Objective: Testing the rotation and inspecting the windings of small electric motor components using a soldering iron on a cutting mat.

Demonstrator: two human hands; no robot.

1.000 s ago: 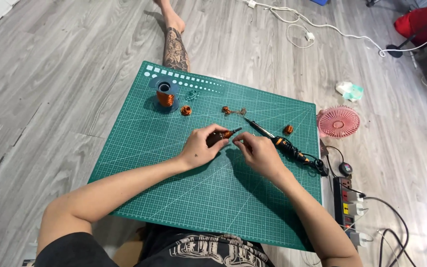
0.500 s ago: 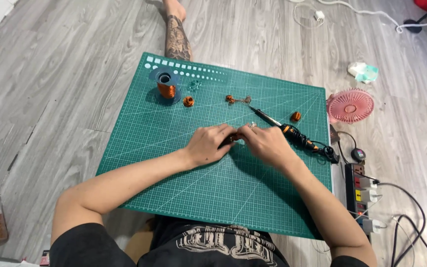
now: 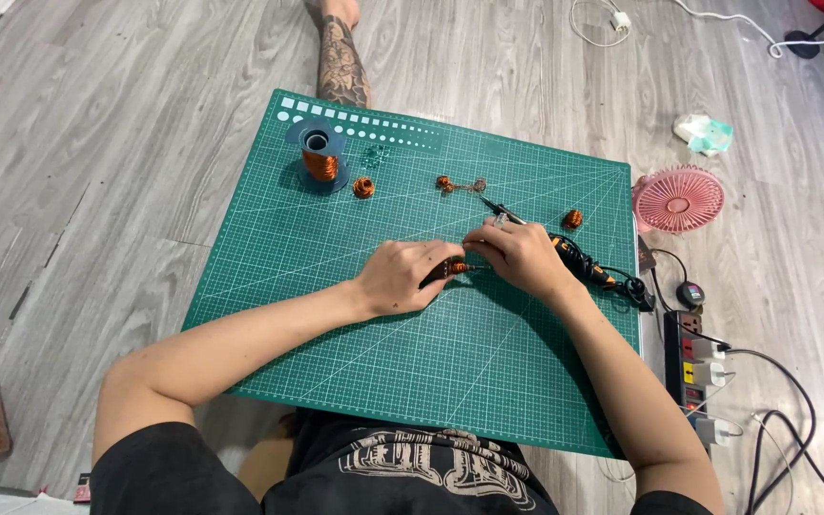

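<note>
left hand (image 3: 401,277) is pinching a small copper coil (image 3: 457,268) at mid-mat | right hand (image 3: 517,253) is closing fingers on its right end — coil's long axis is running left-right between both hands, over the green cutting mat (image 3: 269,257)

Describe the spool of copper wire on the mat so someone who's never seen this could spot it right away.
Find the large green gridded cutting mat on the grey wood floor. At its far left corner stands a blue-flanged spool wound with copper wire. Unlike the small loose copper coil beside it, it is upright, larger and has blue plastic ends.
</note>
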